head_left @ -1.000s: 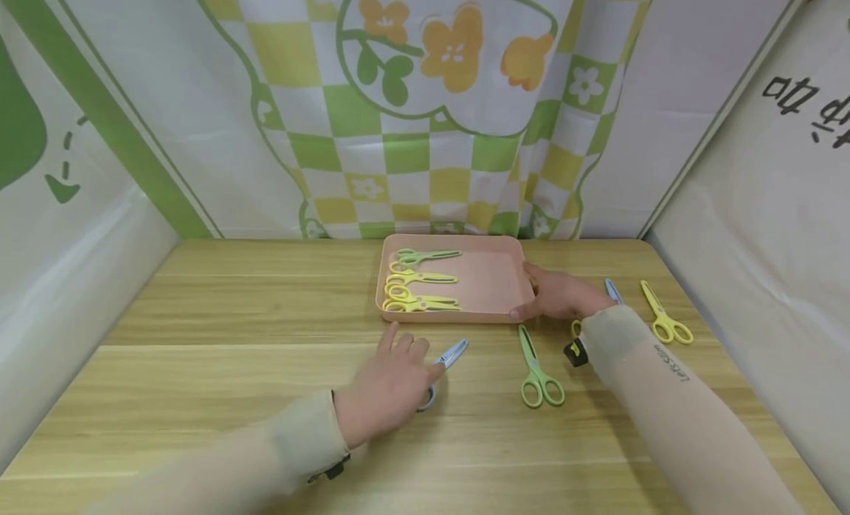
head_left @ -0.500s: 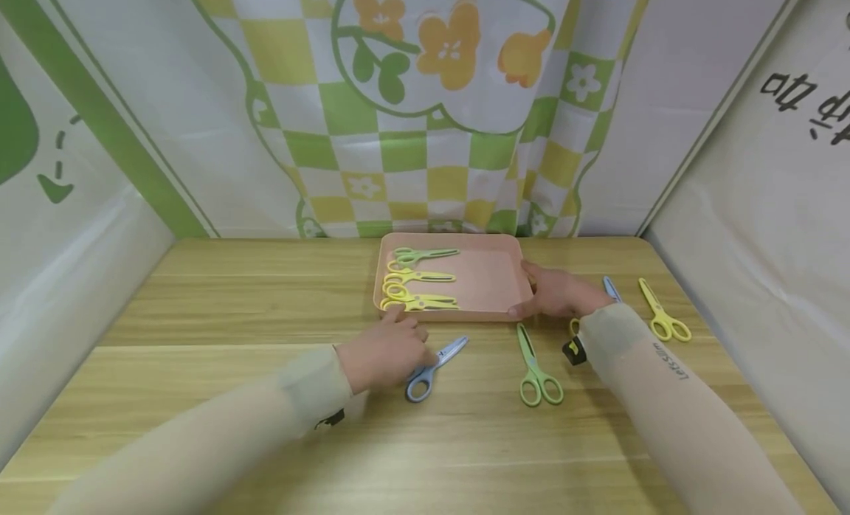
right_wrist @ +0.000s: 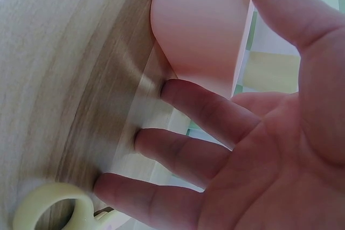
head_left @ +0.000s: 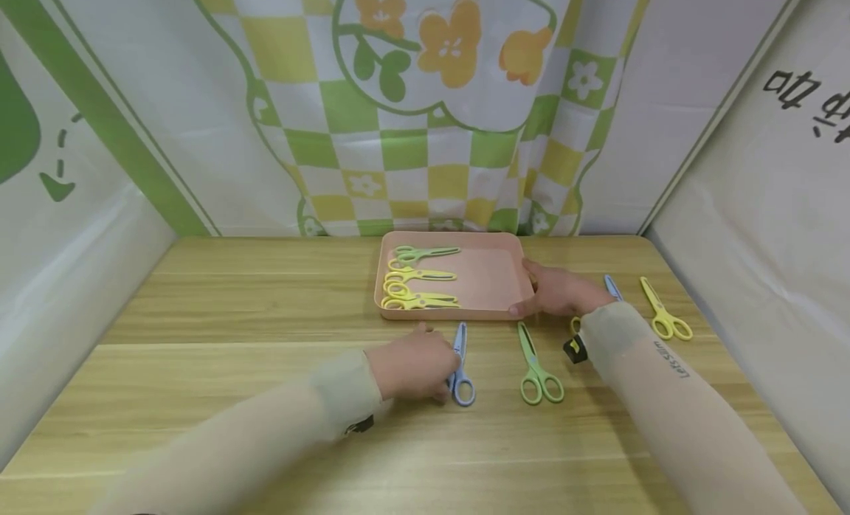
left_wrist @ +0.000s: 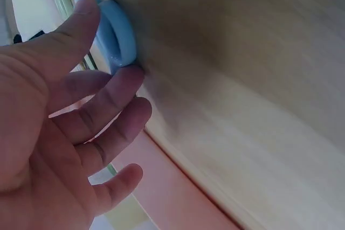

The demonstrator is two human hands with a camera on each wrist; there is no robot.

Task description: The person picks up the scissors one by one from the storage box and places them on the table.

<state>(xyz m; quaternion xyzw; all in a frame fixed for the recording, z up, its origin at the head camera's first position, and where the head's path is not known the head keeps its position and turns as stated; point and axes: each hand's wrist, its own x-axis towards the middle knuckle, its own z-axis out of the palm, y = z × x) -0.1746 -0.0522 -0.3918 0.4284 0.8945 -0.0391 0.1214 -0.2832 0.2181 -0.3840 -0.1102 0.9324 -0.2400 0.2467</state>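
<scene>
Scissors of blue colour are under the left hand, points directed to the front wall of the pink tray; whether they rest fully on the table or are slightly raised, I cannot tell. Thumb and fingers of this hand pinch the handle. The right hand touches the right end of the tray, its fingers rather straight. For doing this step well, I would judge, the pinch should be firm on both loops – so the blades do not swing – and the right hand should press only lightly, enough that the tray does not slide. Now the counting: one tray, holding one green pair and at least two yellow pairs, whose overlap hides the exact number. Outside it are two blue pairs, one green pair, one yellow pair – and a yellow loop beside the right wrist, partly hidden.
</scene>
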